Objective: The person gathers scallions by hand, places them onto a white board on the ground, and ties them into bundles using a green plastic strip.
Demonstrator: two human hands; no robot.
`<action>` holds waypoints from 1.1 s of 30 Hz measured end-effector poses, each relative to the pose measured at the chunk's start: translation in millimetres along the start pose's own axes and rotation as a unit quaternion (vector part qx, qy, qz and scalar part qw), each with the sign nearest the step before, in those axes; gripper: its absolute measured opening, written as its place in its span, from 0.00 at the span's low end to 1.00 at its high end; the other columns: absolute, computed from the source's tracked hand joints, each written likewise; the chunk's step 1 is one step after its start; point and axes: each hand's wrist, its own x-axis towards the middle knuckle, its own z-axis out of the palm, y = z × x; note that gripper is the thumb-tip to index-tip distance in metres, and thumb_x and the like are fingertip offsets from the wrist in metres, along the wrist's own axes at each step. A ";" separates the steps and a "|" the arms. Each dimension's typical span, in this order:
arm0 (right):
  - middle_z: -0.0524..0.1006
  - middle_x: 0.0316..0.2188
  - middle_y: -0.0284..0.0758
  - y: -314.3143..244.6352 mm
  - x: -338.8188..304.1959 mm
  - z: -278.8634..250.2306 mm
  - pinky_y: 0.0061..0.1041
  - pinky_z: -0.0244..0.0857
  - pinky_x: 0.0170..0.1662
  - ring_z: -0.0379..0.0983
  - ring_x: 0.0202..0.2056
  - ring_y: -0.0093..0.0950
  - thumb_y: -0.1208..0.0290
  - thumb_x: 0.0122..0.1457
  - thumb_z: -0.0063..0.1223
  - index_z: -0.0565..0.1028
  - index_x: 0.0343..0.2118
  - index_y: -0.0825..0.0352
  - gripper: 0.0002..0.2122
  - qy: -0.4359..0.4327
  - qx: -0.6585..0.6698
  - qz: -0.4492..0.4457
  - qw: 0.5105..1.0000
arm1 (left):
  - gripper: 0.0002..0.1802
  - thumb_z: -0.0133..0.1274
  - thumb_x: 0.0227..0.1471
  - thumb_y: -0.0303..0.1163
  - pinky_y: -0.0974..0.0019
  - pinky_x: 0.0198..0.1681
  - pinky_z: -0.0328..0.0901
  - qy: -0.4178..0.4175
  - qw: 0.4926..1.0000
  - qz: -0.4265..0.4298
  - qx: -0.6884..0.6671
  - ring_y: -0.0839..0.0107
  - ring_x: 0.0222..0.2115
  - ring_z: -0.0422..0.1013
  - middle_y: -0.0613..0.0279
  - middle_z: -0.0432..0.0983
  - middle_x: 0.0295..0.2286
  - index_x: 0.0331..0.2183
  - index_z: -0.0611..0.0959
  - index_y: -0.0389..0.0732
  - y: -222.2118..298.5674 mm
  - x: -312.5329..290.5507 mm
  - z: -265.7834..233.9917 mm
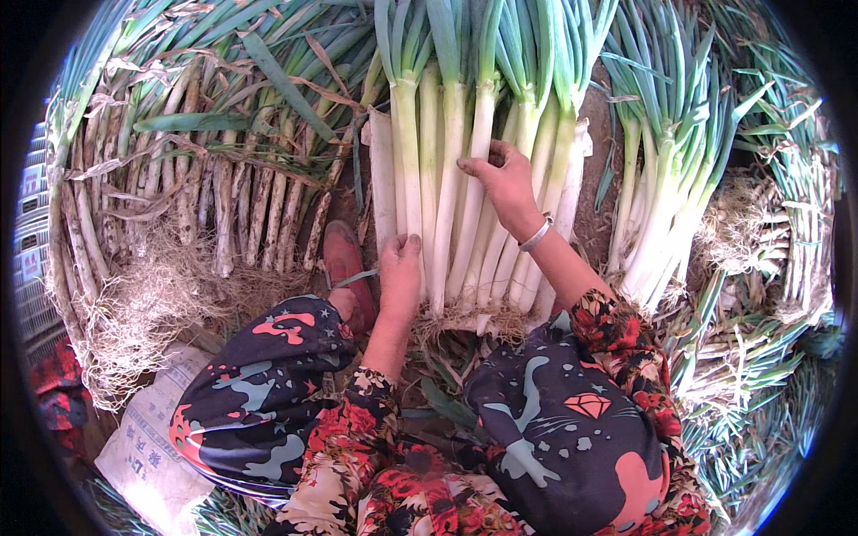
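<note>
A row of cleaned green onions (456,188) lies in front of me, white stalks toward me, green leaves away. Under them a pale board or sheet (382,170) shows at both sides. My right hand (507,183) is bent over the middle of the row, thumb and fingers closed on a green onion stalk. Lower down, at the left edge of the row, my left hand (399,268) is closed, its fingertips by the white stalks. A thin pale green strip (356,279) sticks out from it to the left. What lies inside its fingers is partly hidden.
Uncleaned green onions (188,188) with dirty stalks and tangled roots (134,308) are heaped at left. Another cleaned bunch (666,179) lies at right, beside more heaped onions (809,241). A white sack (152,438) is at lower left, a plastic crate (34,223) at the far left.
</note>
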 end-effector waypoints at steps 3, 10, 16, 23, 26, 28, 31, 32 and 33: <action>0.75 0.25 0.42 -2.9 -7.7 -7.7 0.26 0.66 0.34 0.72 0.28 0.32 0.68 0.46 0.59 0.70 0.37 0.78 0.19 -0.026 -0.151 -0.021 0.988 | 0.22 0.47 0.52 0.35 0.62 0.47 0.60 -0.029 0.995 0.007 0.096 0.58 0.40 0.68 0.44 0.72 0.38 0.44 0.71 0.27 25.7 -8.9 -3.4; 0.72 0.21 0.52 -15.3 -6.1 -23.2 0.42 0.64 0.34 0.70 0.28 0.50 0.63 0.40 0.60 0.70 0.26 0.74 0.18 0.031 -0.292 -0.161 0.942 | 0.35 0.48 0.52 0.37 0.54 0.57 0.50 -0.032 0.911 0.308 0.272 0.43 0.54 0.52 0.36 0.53 0.53 0.55 0.56 0.31 65.8 9.6 20.1; 0.71 0.20 0.51 -2.4 13.8 -24.4 0.40 0.64 0.31 0.68 0.26 0.50 0.67 0.45 0.52 0.70 0.21 0.74 0.12 -0.012 -0.362 -0.230 0.903 | 0.40 0.40 0.53 0.55 0.39 0.57 0.38 -0.017 0.842 0.320 0.434 0.46 0.58 0.44 0.37 0.43 0.56 0.60 0.50 0.44 61.6 63.8 66.5; 0.72 0.21 0.50 -6.0 11.1 -19.7 0.40 0.64 0.34 0.70 0.28 0.47 0.68 0.47 0.49 0.71 0.20 0.75 0.12 -0.095 -0.409 -0.201 0.885 | 0.42 0.36 0.51 0.63 0.39 0.56 0.32 -0.008 0.852 0.313 0.420 0.50 0.58 0.45 0.38 0.44 0.56 0.61 0.47 0.53 37.9 87.4 71.9; 0.72 0.19 0.48 -23.2 -10.2 -10.0 0.42 0.65 0.32 0.71 0.26 0.47 0.66 0.49 0.47 0.72 0.18 0.72 0.13 -0.117 -0.440 -0.160 0.876 | 0.42 0.38 0.51 0.62 0.40 0.56 0.31 -0.003 0.860 0.310 0.405 0.50 0.58 0.45 0.37 0.46 0.56 0.60 0.48 0.54 33.6 93.0 60.5; 0.73 0.18 0.47 -27.5 -45.1 -4.6 0.42 0.65 0.31 0.71 0.24 0.46 0.64 0.51 0.45 0.73 0.18 0.70 0.14 -0.202 -0.420 -0.112 0.877 | 0.42 0.41 0.49 0.61 0.39 0.56 0.32 -0.006 0.868 0.302 0.393 0.46 0.58 0.44 0.35 0.46 0.55 0.60 0.50 0.54 37.4 91.3 60.4; 0.74 0.19 0.45 10.1 -90.5 5.8 0.41 0.66 0.30 0.73 0.23 0.42 0.57 0.55 0.43 0.74 0.20 0.67 0.18 -0.322 -0.469 -0.074 0.819 | 0.43 0.43 0.48 0.60 0.36 0.55 0.32 -0.012 0.871 0.318 0.375 0.44 0.58 0.44 0.34 0.46 0.55 0.60 0.51 0.54 41.6 86.6 58.9; 0.74 0.19 0.45 16.2 -98.4 2.0 0.41 0.66 0.30 0.73 0.24 0.42 0.56 0.55 0.43 0.74 0.20 0.67 0.18 -0.327 -0.454 -0.084 0.825 | 0.43 0.44 0.48 0.59 0.37 0.56 0.33 -0.021 0.869 0.322 0.375 0.43 0.57 0.44 0.34 0.45 0.55 0.60 0.51 0.54 49.2 86.1 58.9; 0.74 0.19 0.45 21.7 -103.6 -2.0 0.41 0.66 0.30 0.74 0.24 0.42 0.55 0.55 0.44 0.74 0.19 0.67 0.19 -0.329 -0.438 -0.084 0.832 | 0.43 0.45 0.47 0.59 0.38 0.56 0.33 -0.041 0.867 0.324 0.377 0.43 0.57 0.44 0.34 0.45 0.55 0.60 0.51 0.54 52.0 84.7 60.8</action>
